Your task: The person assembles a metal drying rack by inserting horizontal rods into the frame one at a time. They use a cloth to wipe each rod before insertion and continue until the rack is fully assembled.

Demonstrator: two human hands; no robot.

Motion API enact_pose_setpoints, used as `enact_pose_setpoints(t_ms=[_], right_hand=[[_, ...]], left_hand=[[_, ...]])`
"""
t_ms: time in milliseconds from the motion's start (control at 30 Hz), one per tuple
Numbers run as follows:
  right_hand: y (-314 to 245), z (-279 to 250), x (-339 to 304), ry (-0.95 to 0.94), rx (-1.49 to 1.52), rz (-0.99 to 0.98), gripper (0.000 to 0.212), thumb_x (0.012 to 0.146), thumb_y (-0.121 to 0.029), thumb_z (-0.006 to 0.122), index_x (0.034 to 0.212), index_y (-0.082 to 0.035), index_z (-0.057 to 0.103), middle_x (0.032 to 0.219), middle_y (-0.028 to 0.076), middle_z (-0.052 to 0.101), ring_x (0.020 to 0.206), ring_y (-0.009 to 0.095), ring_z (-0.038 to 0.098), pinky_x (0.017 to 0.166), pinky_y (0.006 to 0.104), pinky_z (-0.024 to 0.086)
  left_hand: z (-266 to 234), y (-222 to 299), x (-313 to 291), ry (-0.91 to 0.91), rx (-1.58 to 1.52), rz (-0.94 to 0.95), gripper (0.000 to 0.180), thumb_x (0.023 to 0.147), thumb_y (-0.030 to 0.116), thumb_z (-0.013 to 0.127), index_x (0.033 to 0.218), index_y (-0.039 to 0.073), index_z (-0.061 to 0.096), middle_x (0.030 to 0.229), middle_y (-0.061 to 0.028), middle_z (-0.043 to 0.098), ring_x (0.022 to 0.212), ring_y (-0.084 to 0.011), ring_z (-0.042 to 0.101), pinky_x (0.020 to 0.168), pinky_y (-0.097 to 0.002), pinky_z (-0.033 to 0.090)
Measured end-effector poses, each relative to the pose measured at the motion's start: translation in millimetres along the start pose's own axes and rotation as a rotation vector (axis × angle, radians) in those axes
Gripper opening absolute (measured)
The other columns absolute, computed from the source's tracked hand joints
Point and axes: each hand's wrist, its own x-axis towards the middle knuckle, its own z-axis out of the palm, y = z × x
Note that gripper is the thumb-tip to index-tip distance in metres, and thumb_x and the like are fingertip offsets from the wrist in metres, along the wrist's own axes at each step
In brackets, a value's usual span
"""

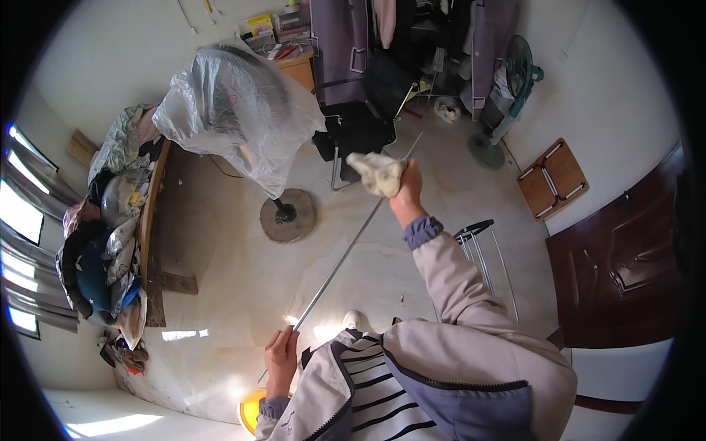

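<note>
A long thin metal rod (346, 250) runs diagonally from lower left to upper right above the pale floor. My left hand (281, 358) grips its lower end. Far up the rod, my right hand (407, 184) is stretched out, closed on a crumpled pale yellow cloth (376, 173) that is pressed around the rod. The rod's upper tip (416, 140) sticks out beyond the cloth toward a black chair.
A standing fan wrapped in clear plastic (235, 110) rises from a round base (287, 214). A black chair (353, 132) stands behind it. A cluttered wooden table (151, 213) is at left, a green fan (515, 81) and folded wooden stool (553, 178) at right, and a dark door (625, 272) beside them. A small metal rack (482, 250) stands near my right arm.
</note>
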Motion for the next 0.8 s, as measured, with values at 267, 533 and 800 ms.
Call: enact_pose_setpoints(t_ms=[267,533,800], right_hand=[[-28.6,-96.0,92.4,-0.005,0.225,0.201,0.042,0.099,-0.039,0.043,0.107,-0.005,0.067,0.102,0.014,0.070,0.094,0.037,0.068,0.085,0.0560,0.054],[12.6,-137.9,-10.0,-0.388,0.417,0.531,0.045,0.094,-0.038,0.065,0.123,-0.003,0.066,0.125,0.016,0.067,0.130,0.036,0.055,0.114,0.0590,0.039],[27.4,-65.5,-123.9,-0.320,0.231,0.575,0.037,0.106,-0.040,0.053,0.131,-0.013,0.060,0.120,0.003,0.064,0.114,0.023,0.060,0.106,0.0430,0.047]], left_hand=[[-22.2,-27.7,-24.9,-0.025,0.042,-0.002,0.015,0.090,0.004,0.071,0.104,0.000,0.072,0.072,-0.0144,0.060,0.058,-0.0309,0.057,0.054,-0.0378,0.045],[19.0,-7.9,16.1,0.025,-0.148,-0.083,0.016,0.094,0.005,0.067,0.107,-0.005,0.070,0.069,-0.0117,0.052,0.057,-0.0160,0.047,0.053,-0.0304,0.038],[72.1,34.6,72.4,-0.142,-0.168,-0.030,0.019,0.095,0.011,0.068,0.105,-0.004,0.071,0.074,-0.0240,0.061,0.058,-0.0250,0.058,0.058,-0.0359,0.047]])
